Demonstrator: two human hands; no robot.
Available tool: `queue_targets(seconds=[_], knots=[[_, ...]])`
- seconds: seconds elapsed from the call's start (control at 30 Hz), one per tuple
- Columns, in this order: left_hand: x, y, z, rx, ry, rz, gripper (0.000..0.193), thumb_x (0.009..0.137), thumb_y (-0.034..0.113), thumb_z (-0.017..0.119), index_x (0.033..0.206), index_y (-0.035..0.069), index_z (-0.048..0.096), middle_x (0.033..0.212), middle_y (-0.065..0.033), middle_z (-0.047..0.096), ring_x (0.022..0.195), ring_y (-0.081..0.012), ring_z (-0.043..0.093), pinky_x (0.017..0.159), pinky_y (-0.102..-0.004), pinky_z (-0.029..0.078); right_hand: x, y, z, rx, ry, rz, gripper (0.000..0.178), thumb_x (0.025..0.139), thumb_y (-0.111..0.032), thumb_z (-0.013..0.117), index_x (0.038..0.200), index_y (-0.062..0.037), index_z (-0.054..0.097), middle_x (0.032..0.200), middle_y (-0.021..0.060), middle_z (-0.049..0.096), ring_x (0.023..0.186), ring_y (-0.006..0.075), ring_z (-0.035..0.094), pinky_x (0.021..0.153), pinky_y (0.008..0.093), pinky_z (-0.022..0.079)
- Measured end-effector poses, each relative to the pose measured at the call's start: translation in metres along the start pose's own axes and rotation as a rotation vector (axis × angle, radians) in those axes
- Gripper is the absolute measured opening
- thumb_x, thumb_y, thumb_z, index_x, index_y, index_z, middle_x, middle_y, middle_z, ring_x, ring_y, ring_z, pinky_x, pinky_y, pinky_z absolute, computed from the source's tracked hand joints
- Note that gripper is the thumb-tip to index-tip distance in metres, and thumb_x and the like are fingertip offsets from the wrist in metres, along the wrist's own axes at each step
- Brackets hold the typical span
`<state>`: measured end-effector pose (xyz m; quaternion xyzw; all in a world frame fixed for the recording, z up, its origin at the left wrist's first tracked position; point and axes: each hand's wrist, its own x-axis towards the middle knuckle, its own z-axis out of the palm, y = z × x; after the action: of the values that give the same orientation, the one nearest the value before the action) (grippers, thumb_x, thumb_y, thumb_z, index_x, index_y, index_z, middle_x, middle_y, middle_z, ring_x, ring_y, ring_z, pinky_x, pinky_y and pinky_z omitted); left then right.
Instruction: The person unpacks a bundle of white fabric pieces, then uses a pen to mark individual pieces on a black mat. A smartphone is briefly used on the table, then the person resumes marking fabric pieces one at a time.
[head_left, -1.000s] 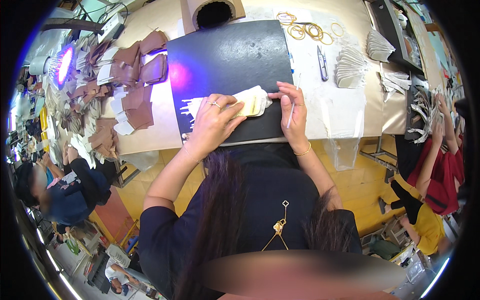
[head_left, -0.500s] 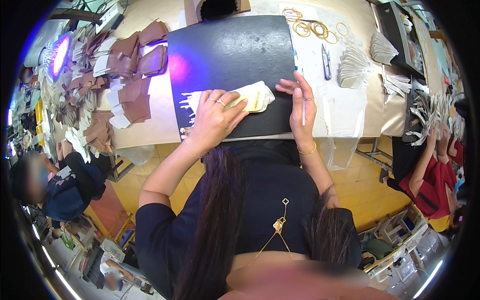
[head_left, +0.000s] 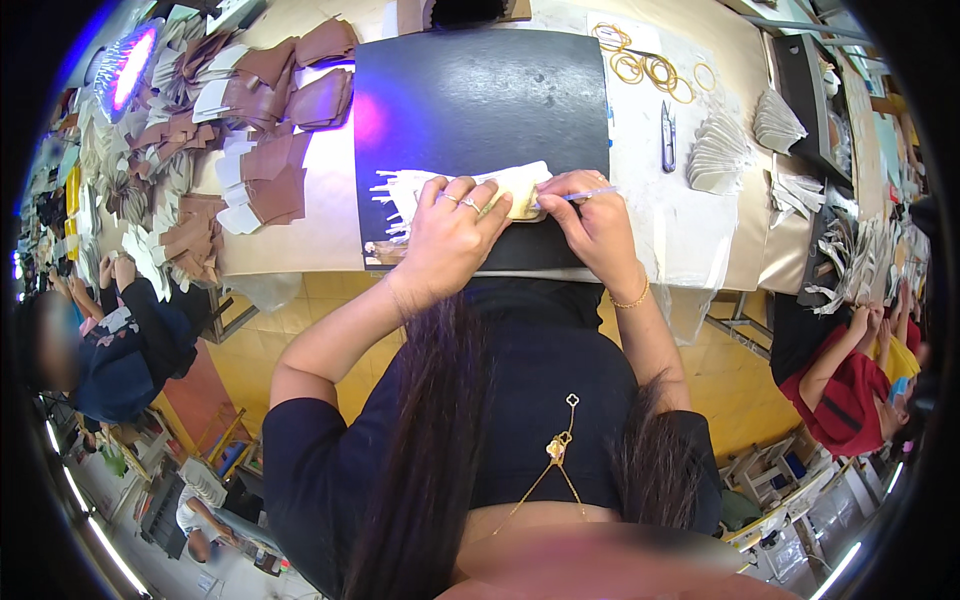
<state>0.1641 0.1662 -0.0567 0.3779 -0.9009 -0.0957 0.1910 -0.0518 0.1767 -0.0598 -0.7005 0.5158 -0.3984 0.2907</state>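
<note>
Down my left hand (head_left: pixel 455 225) held the white stack (head_left: pixel 522 180), fingers bent over it, while my right hand (head_left: pixel 592 215) pinched a thin stick (head_left: pixel 607 191)!

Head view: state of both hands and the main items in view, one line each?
Left hand: resting on white stack
Right hand: pinching thin stick
White stack: lying on black mat, partly covered
Lamp: lit
Snips: lying down, blades unclear
Yellow bands: loose
Pale pieces: fanned out
Brown pieces: overlapping
</note>
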Motion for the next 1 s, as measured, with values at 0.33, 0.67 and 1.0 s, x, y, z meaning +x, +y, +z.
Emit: queue_targets(seconds=[0.33, 0.67, 1.0], knots=[[-0.001, 0.001, 0.002, -0.011, -0.022, -0.014, 0.027, 0.084, 0.018, 0.075, 0.108, 0.007, 0.072, 0.115, -0.0080, 0.067, 0.107, -0.0262, 0.061, 0.092, -0.0447, 0.045, 0.017, -0.006, -0.001, -0.220, -0.153, -0.177, 0.014, 0.086, -0.013, 0.076, 0.082, -0.0046, 0.067, 0.080, 0.0070, 0.066, 0.078, 0.0268, 0.063, 0.075, 0.0384, 0.049], [0.000, 0.001, 0.002, 0.002, -0.041, -0.006, 0.028, 0.084, 0.017, 0.075, 0.109, 0.005, 0.070, 0.117, -0.0089, 0.066, 0.111, -0.0274, 0.061, 0.093, -0.0453, 0.046, 0.024, -0.007, -0.001, -0.226, -0.027, -0.039, 0.014, 0.087, -0.017, 0.074, 0.083, -0.0071, 0.066, 0.075, 0.0057, 0.063, 0.063, 0.0265, 0.064, 0.058, 0.0368, 0.051], [0.001, 0.002, -0.001, -0.004, -0.039, 0.007, 0.026, 0.086, 0.016, 0.062, 0.109, 0.003, 0.066, 0.117, -0.0111, 0.064, 0.113, -0.0268, 0.059, 0.096, -0.0441, 0.043, 0.015, -0.009, 0.005, -0.187, -0.060, -0.199, 0.015, 0.085, -0.018, 0.076, 0.081, -0.0059, 0.068, 0.077, 0.0046, 0.067, 0.073, 0.0238, 0.064, 0.064, 0.0376, 0.051]])
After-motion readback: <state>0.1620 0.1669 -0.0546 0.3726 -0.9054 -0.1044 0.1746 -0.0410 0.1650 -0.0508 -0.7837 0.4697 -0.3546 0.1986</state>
